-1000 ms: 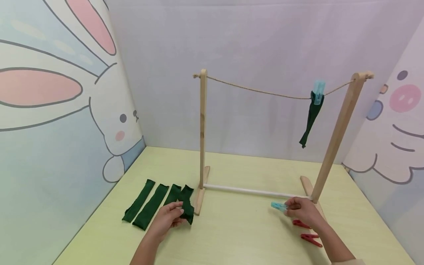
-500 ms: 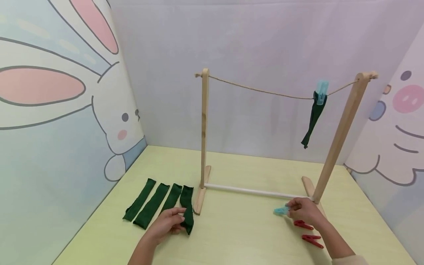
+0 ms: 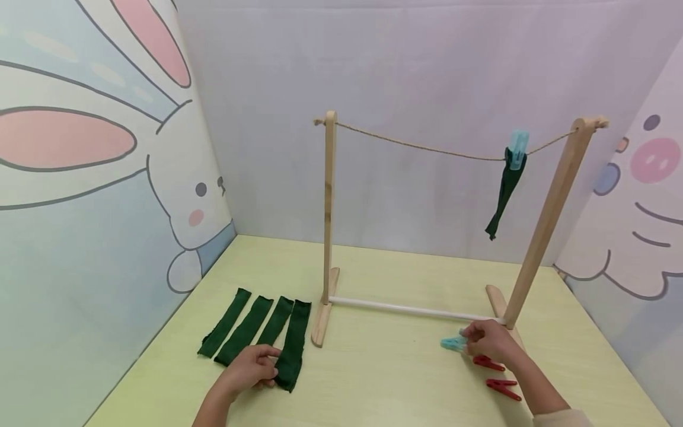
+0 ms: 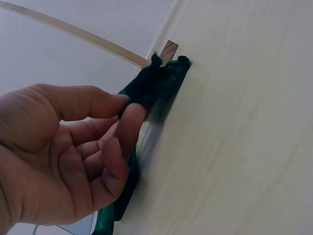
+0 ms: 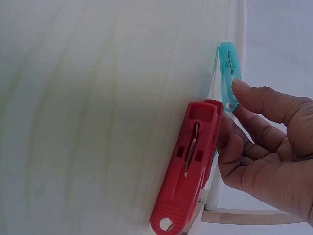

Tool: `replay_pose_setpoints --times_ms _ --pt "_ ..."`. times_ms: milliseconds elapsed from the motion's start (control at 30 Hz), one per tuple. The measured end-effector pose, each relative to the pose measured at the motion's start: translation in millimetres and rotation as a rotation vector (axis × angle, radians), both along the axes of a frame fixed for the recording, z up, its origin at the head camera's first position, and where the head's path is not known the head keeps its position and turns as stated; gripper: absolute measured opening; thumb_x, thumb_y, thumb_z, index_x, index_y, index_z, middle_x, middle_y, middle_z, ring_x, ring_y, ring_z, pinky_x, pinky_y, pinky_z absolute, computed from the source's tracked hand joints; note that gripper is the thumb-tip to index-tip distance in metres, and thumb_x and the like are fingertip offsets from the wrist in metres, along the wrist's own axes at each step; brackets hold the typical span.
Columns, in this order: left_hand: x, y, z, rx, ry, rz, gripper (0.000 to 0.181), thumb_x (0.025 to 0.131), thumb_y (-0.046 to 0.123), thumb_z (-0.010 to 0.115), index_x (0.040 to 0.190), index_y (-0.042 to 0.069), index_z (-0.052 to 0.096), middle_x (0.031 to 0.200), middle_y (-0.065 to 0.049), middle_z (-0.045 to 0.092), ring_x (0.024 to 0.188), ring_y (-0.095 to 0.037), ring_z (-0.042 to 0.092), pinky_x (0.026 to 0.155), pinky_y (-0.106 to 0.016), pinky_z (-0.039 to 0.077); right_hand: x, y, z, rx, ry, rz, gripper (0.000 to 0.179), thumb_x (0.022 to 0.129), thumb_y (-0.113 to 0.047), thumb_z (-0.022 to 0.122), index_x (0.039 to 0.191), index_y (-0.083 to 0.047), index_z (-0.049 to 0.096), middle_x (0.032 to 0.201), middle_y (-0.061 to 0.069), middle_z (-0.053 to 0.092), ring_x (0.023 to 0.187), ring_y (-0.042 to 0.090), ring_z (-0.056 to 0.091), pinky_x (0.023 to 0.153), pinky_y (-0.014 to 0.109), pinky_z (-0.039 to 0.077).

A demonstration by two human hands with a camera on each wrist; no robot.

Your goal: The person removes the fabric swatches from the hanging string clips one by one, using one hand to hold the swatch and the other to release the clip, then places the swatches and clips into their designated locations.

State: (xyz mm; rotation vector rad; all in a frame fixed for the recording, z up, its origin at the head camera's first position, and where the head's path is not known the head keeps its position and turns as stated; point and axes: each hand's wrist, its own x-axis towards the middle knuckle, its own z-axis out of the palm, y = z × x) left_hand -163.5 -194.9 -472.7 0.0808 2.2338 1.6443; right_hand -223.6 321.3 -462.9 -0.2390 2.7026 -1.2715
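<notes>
My left hand (image 3: 248, 373) pinches the near edge of a dark green cloth strip (image 3: 295, 344) between thumb and forefinger. That strip lies nearly straight on the table, its held end bunched and slightly raised in the left wrist view (image 4: 156, 81). Several similar green strips (image 3: 245, 329) lie side by side to its left. Beside the right foot of a wooden stand, my right hand (image 3: 490, 343) holds a light blue clothespin (image 5: 229, 68) by its handle end with thumb and fingers. Two red clothespins (image 3: 503, 388) lie just nearer; one (image 5: 188, 161) looms large in the right wrist view.
The wooden stand has two posts (image 3: 328, 207) joined by a white bar (image 3: 411, 309) low down and a sagging twine line (image 3: 416, 145) on top. Another green strip (image 3: 503, 198) hangs there from a blue clothespin (image 3: 518, 151). Cartoon-printed walls (image 3: 80, 284) border the table.
My left hand has moved toward me and left, drawing the twisted strip out straight and down onto the table. My right hand has barely moved; its blue clothespin has dipped slightly.
</notes>
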Motion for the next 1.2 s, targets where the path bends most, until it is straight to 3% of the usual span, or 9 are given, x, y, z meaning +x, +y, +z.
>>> replay_pose_setpoints --times_ms 233,567,867,1000,1200 --pt "4.6 0.0 7.4 -0.104 0.048 0.023 0.030 0.078 -0.010 0.058 0.108 -0.014 0.056 0.070 -0.007 0.057 0.061 -0.021 0.057 0.054 -0.034 0.045 -1.5 1 -0.2 0.030 -0.003 -0.023 0.021 0.068 0.007 0.074 0.086 0.006 0.064 0.074 0.006 0.054 0.071 0.020 0.048 0.057 0.027 0.045" --pt "10.4 -4.7 7.9 -0.112 0.031 0.019 0.030 0.080 -0.003 0.063 0.107 -0.013 0.056 0.072 -0.006 0.057 0.064 -0.021 0.057 0.057 -0.035 0.047 -3.1 5 -2.1 -0.001 -0.007 -0.003 0.023 0.067 0.006 0.073 0.088 0.008 0.064 0.074 0.006 0.055 0.070 0.019 0.049 0.056 0.026 0.046" --pt "21.8 4.9 27.9 -0.218 0.042 0.152 0.035 0.083 0.006 0.066 0.113 -0.009 0.056 0.076 -0.006 0.061 0.065 -0.021 0.055 0.056 -0.035 0.046 0.4 7 3.4 -0.073 -0.005 0.008 0.029 0.077 0.001 0.069 0.101 0.013 0.060 0.080 0.007 0.060 0.071 0.017 0.054 0.058 0.026 0.049" --pt "21.5 10.4 33.9 -0.178 0.087 0.131 0.037 0.084 0.007 0.065 0.116 -0.009 0.055 0.076 -0.005 0.060 0.065 -0.023 0.053 0.057 -0.036 0.045 2.8 8 12.7 -0.121 0.011 0.025 0.032 0.081 -0.001 0.068 0.105 0.016 0.057 0.083 0.011 0.063 0.073 0.015 0.058 0.061 0.025 0.049" --pt "12.0 21.8 34.4 -0.111 0.176 0.071 0.037 0.087 0.011 0.064 0.118 -0.007 0.055 0.084 -0.005 0.060 0.077 -0.022 0.057 0.066 -0.035 0.047 2.0 10 27.7 -0.184 0.014 0.027 0.039 0.086 -0.009 0.067 0.113 0.015 0.053 0.091 0.013 0.063 0.079 0.014 0.059 0.069 0.028 0.050"
